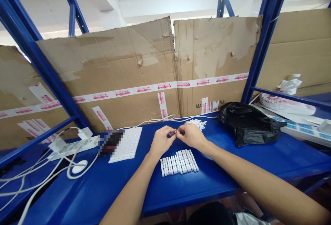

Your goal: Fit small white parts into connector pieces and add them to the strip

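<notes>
My left hand (162, 139) and my right hand (190, 135) meet over the blue table (124, 187), fingertips pinched together on a small greyish piece (176, 132) that is mostly hidden by the fingers. Just in front of them lie rows of slim white pieces (179, 163), set side by side like small clips; their exact kind I cannot make out. Behind my right hand is a loose heap of tiny white parts (198, 125).
A white sheet-like stack (128, 145) with a pixelated dark item lies left. A power strip (74, 148) with tangled white cables sits further left. The black plastic bag (248, 125) rests at right. Cardboard panels (124, 62) and blue rack posts (266, 35) border the back.
</notes>
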Available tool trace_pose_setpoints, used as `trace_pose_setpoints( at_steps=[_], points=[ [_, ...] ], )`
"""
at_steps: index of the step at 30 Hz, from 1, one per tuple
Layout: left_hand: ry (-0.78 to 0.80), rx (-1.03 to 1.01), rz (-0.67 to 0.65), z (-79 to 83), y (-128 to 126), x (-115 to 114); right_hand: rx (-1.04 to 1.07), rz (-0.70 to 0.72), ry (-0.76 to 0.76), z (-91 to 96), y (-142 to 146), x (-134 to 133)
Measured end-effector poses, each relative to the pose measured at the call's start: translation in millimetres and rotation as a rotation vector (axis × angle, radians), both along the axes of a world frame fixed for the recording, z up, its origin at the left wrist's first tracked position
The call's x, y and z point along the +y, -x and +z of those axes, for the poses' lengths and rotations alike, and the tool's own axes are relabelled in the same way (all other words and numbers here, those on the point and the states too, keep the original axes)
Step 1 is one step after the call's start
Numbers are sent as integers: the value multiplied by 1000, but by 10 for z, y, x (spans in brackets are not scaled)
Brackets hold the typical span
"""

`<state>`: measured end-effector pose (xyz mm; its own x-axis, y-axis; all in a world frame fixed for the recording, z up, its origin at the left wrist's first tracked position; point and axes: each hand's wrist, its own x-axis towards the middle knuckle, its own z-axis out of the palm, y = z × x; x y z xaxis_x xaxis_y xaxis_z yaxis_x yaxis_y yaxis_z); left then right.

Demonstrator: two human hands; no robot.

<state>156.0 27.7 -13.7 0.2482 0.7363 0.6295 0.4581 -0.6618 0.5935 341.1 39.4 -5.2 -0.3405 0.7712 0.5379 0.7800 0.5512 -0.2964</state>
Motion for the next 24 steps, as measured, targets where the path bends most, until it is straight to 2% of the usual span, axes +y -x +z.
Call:
trace_pose_setpoints(
  at_steps=[3,6,8,10,12,16,18,21,24],
  points=[
    [99,-123,1,28,24,13,-67,-96,-21,-1,-120,122],
    [215,-241,47,16,95,71,-97,-278,7,-6,-371,287],
    [277,-234,101,-11,165,127,-110,-373,24,-5,-542,376],
    [306,-165,153,-40,242,181,-98,-391,21,1,-653,424],
    [299,-64,194,-63,316,228,-46,-281,31,9,-670,419],
    [263,58,248,-105,440,303,72,223,178,-3,-467,263],
    [255,64,267,-129,486,335,91,422,262,-33,-326,150],
    [234,61,296,-161,522,367,89,580,367,-96,-169,12],
    [191,57,321,-166,506,372,84,635,404,-163,-98,-25]
  ],
)
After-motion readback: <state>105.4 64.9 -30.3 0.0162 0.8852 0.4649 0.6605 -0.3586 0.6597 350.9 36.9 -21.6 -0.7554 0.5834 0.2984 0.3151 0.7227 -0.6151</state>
